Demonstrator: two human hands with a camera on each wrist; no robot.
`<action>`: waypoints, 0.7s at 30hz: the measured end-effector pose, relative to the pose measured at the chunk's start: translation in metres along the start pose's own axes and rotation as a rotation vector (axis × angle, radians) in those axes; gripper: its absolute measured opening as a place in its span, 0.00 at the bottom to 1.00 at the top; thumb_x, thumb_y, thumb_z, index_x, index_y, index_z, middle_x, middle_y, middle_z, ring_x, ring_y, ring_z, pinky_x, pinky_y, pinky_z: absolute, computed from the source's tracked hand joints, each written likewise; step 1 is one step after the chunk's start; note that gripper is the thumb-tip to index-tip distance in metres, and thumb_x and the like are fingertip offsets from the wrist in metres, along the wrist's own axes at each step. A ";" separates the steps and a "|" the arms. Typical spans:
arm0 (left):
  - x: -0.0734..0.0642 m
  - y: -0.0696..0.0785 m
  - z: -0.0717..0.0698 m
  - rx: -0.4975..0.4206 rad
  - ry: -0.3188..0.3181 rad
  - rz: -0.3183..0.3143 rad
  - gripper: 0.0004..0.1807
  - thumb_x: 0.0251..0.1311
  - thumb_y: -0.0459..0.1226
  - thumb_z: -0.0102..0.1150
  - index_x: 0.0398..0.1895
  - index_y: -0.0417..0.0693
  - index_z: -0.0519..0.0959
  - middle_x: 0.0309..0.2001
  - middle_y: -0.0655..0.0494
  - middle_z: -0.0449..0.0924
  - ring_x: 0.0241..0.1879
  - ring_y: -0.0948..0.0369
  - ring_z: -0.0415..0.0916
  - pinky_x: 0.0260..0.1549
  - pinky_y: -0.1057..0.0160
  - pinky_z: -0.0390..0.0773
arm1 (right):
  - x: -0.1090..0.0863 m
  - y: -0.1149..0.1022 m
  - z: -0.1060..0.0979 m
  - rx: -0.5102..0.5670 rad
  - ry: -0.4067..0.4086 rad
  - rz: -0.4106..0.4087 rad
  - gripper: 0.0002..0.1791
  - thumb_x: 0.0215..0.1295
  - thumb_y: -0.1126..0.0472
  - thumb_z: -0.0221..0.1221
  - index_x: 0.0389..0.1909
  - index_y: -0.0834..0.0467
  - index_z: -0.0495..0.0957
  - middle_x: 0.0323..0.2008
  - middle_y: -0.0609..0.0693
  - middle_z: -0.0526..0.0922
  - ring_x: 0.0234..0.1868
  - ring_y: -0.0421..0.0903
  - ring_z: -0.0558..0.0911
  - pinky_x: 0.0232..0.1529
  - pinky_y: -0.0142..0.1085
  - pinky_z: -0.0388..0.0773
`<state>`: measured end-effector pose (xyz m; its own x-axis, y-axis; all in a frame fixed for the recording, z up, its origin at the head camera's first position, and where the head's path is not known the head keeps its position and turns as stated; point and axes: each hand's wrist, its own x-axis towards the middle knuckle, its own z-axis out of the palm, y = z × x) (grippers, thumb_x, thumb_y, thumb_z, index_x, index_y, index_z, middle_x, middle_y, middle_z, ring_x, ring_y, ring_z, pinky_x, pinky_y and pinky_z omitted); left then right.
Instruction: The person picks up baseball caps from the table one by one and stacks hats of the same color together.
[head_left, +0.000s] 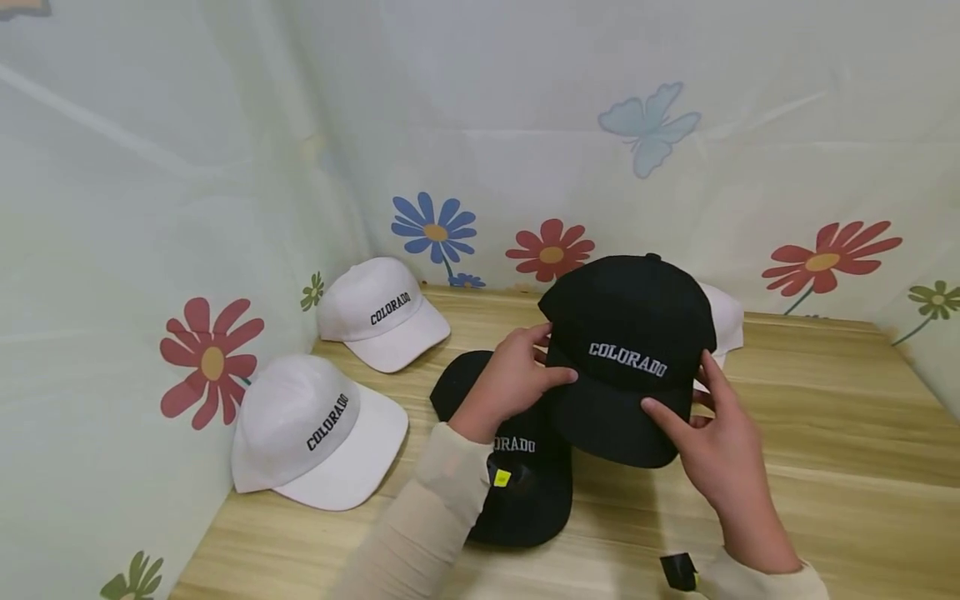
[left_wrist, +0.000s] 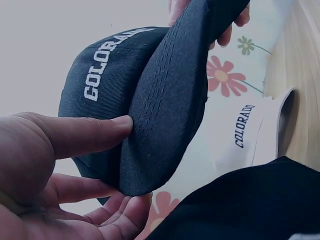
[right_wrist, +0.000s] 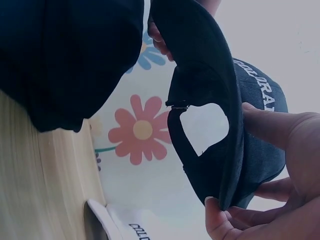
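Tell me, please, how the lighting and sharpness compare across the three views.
Head view: soft, fairly even light, readable lettering on the held black cap, pale streaks along the wall covering; left wrist view: a cool tint, yet stitching on that cap's brim shows clearly; right wrist view: bluish too, the other black cap near-black with little detail.

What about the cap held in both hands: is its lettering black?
No, the black cap held by the left hand and the right hand bears COLORADO in white letters.

Plain black cap [head_left: 630, 321] with white COLORADO lettering [head_left: 627, 359], up off the table [head_left: 840, 417], brim facing the near edge.
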<state>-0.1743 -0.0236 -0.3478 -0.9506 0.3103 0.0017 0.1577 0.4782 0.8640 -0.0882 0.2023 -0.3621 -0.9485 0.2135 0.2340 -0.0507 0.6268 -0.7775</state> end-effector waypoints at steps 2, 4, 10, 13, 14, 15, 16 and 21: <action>-0.004 0.000 -0.004 0.005 0.004 0.000 0.40 0.56 0.44 0.68 0.72 0.51 0.63 0.57 0.52 0.75 0.52 0.57 0.75 0.49 0.59 0.78 | 0.000 -0.003 0.002 0.007 -0.004 -0.008 0.52 0.58 0.47 0.67 0.77 0.47 0.46 0.69 0.61 0.65 0.57 0.59 0.72 0.36 0.13 0.66; -0.007 0.000 -0.008 0.012 0.012 0.000 0.40 0.56 0.45 0.68 0.72 0.51 0.63 0.57 0.53 0.75 0.51 0.57 0.75 0.50 0.59 0.78 | -0.001 -0.006 0.003 0.014 -0.011 -0.015 0.52 0.58 0.47 0.67 0.77 0.47 0.46 0.69 0.62 0.65 0.57 0.60 0.72 0.36 0.13 0.67; -0.017 -0.001 -0.018 0.026 0.031 -0.009 0.40 0.56 0.46 0.67 0.72 0.52 0.63 0.59 0.52 0.73 0.52 0.56 0.76 0.53 0.57 0.77 | -0.004 -0.015 0.006 0.028 -0.037 -0.022 0.53 0.58 0.46 0.67 0.77 0.49 0.46 0.69 0.61 0.65 0.57 0.58 0.74 0.35 0.13 0.68; -0.022 -0.003 -0.024 0.032 0.045 -0.010 0.40 0.56 0.46 0.67 0.72 0.53 0.63 0.59 0.52 0.74 0.52 0.56 0.76 0.54 0.55 0.77 | -0.004 -0.018 0.010 0.038 -0.056 -0.024 0.53 0.57 0.45 0.67 0.77 0.49 0.46 0.69 0.60 0.64 0.57 0.58 0.75 0.35 0.14 0.71; -0.023 -0.003 -0.026 0.033 0.050 -0.008 0.40 0.56 0.46 0.67 0.72 0.53 0.64 0.59 0.52 0.74 0.52 0.56 0.76 0.54 0.55 0.77 | -0.005 -0.019 0.011 0.041 -0.061 -0.026 0.53 0.57 0.45 0.67 0.77 0.50 0.46 0.69 0.60 0.64 0.57 0.58 0.75 0.35 0.14 0.71; -0.025 -0.004 -0.028 0.033 0.053 -0.007 0.39 0.56 0.46 0.68 0.71 0.53 0.64 0.59 0.52 0.74 0.52 0.55 0.76 0.54 0.54 0.77 | -0.005 -0.020 0.012 0.045 -0.067 -0.027 0.53 0.57 0.45 0.67 0.77 0.50 0.47 0.69 0.59 0.64 0.58 0.58 0.75 0.35 0.15 0.71; -0.026 -0.004 -0.029 0.033 0.057 -0.005 0.39 0.56 0.45 0.68 0.71 0.53 0.65 0.58 0.52 0.75 0.51 0.55 0.76 0.54 0.54 0.77 | -0.006 -0.021 0.014 0.047 -0.072 -0.030 0.53 0.56 0.45 0.67 0.77 0.50 0.47 0.69 0.59 0.65 0.58 0.58 0.74 0.35 0.15 0.71; -0.033 -0.008 -0.037 0.033 0.072 -0.010 0.38 0.55 0.43 0.68 0.70 0.50 0.66 0.56 0.50 0.75 0.51 0.54 0.75 0.52 0.53 0.77 | -0.008 -0.023 0.021 0.052 -0.084 -0.051 0.52 0.56 0.45 0.68 0.76 0.54 0.49 0.68 0.58 0.66 0.58 0.54 0.74 0.39 0.13 0.69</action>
<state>-0.1539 -0.0679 -0.3366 -0.9687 0.2462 0.0306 0.1558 0.5082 0.8470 -0.0861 0.1703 -0.3588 -0.9671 0.1174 0.2259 -0.1135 0.5954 -0.7954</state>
